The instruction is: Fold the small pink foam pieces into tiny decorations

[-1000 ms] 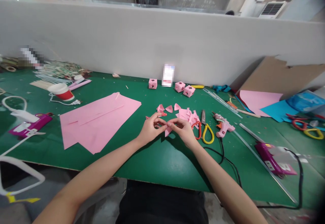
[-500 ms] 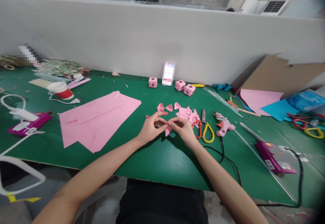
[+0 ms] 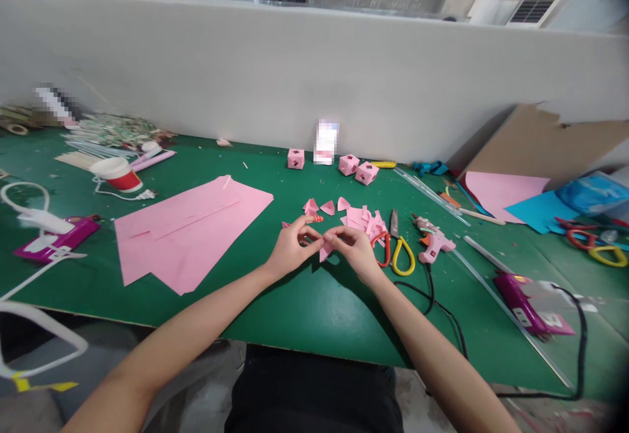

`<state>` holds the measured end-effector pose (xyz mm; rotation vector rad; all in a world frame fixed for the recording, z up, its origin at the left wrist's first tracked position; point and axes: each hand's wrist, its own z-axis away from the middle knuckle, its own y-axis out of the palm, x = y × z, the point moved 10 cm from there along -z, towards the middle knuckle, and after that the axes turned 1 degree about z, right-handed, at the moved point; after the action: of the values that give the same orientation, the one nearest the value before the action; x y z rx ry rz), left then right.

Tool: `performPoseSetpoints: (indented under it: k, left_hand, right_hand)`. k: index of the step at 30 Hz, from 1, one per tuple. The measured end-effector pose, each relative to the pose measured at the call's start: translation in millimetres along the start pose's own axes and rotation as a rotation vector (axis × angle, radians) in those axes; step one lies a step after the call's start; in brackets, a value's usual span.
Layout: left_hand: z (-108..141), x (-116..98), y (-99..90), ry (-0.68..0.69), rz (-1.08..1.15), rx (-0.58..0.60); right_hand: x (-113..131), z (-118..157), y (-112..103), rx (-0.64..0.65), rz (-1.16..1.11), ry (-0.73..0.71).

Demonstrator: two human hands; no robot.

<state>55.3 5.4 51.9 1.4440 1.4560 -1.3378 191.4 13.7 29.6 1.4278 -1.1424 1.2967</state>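
**Pink piece (image 3: 324, 253) in a two-handed pinch**

So the left hand (image 3: 295, 247) has thumb and finger closed on one edge of it, and the right hand (image 3: 356, 249) is pinching it from the other side. Fingertips nearly meet, so they hide a good bit of it; what I can see is a pointy corner hanging down over the green bench (image 3: 314, 321).

Just past the fingers there's a little row of folded bits (image 3: 327, 208), then a messy pile of pink strips (image 3: 363, 220) beside the right hand. Scissors (image 3: 403, 257) with one red and one yellow handle lie right there too, blades pointing away, and a pink glue gun (image 3: 435, 244) is next along, black cord (image 3: 456, 328) trailing off toward the near edge.

Further back sit three pink cubes with cutouts: one on its own (image 3: 295, 159), plus a pair (image 3: 358, 169) close together. Over on the left, big pink sheets (image 3: 191, 236) overlap flat on the bench, and a red-and-white cup (image 3: 118, 175) stands behind them.
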Motion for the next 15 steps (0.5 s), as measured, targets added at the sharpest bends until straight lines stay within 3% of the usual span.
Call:
performPoseSetpoints:
  k: [7,15]
  left_hand:
    - [-3.2,8.1,-8.5,-0.056,0.080,-0.042]
    - [-2.8,8.2,-2.2,-0.069,0.151,-0.012]
  right_hand:
    - [-2.5,-0.2,-0.8,-0.005,0.021,0.032]
    - [-4.8,-1.2,-5.1,-0.038,0.013,0.005]
